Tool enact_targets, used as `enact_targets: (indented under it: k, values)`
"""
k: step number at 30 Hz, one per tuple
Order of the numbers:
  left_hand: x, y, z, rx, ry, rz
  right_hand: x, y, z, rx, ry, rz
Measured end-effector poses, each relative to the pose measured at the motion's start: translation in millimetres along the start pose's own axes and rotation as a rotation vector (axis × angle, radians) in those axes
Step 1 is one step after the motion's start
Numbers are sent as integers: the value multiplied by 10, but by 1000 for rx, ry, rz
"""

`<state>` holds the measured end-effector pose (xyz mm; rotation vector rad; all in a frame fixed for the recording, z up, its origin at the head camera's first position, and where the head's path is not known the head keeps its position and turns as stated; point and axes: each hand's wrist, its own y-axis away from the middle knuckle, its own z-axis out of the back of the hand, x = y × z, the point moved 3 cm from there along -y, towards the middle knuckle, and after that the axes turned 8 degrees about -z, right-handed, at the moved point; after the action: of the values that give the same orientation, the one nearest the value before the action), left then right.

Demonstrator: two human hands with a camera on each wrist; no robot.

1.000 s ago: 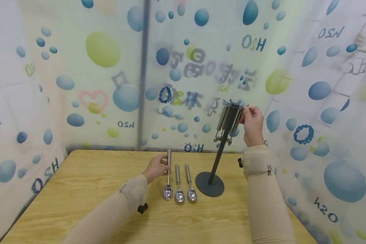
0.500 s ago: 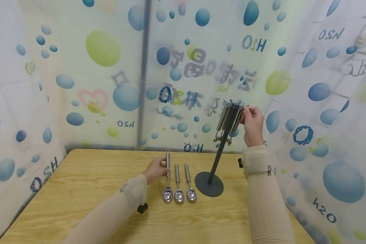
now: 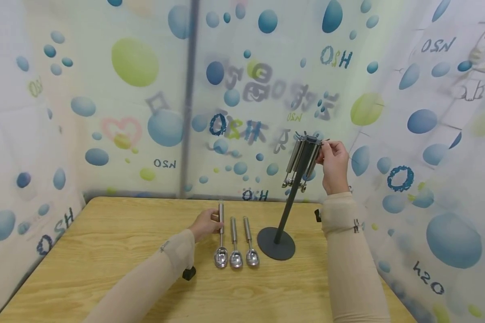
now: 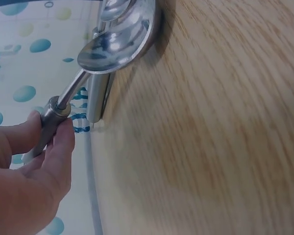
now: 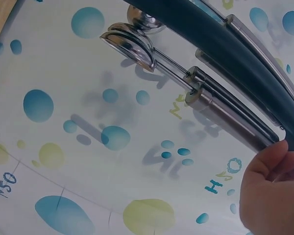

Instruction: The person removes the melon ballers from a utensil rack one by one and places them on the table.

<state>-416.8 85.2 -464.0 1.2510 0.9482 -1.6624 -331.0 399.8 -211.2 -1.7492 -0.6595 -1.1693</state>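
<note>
My left hand [image 3: 205,224] holds a steel scoop [image 4: 118,48] by its thick tubular handle, thumb on one side and fingers on the other. In the head view its bowl points toward me, lined up beside two similar scoops, a middle one [image 3: 236,258] and a right one [image 3: 252,256], lying on the table. My right hand [image 3: 335,166] is raised at the top of a dark stand [image 3: 288,208]. Its thumb and fingers pinch the upper handle end of a hanging scoop [image 5: 225,115], at the stand's hooks. Several more scoops hang around the post, bowls down.
The stand's round dark base [image 3: 276,251] rests on the wooden table [image 3: 145,264], right of the scoops. A patterned curtain [image 3: 141,107] with blue and green dots closes off the back and sides, right behind the table's far edge.
My left hand's scoop has come down and slightly toward me, its bowl now level with the two beside it. My right hand stays at the top of the stand.
</note>
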Motion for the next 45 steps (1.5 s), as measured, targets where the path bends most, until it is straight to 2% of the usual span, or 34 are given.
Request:
enact_targets:
  k: [5, 13, 20, 23, 31, 40, 45]
  values:
    - [25, 5, 20, 13, -23, 13, 18, -6, -21, 2, 2, -1]
    - [79, -37, 28, -2, -22, 34, 36, -1, -36, -3, -7, 4]
    - [145, -82, 29, -11, -155, 121, 34, 4, -36, -1, -9, 0]
    - [195, -99, 2, -26, -159, 154, 19, 8, -32, -5, -7, -4]
    - [289, -134, -51, -62, -198, 191, -9, 10, -26, -2, -15, -21]
    - [241, -148, -80, -45, -186, 235, 33, -10, -7, -5, -9, -11]
    - [209, -124, -90, -31, -179, 229, 24, -13, -3, 1, -4, -14]
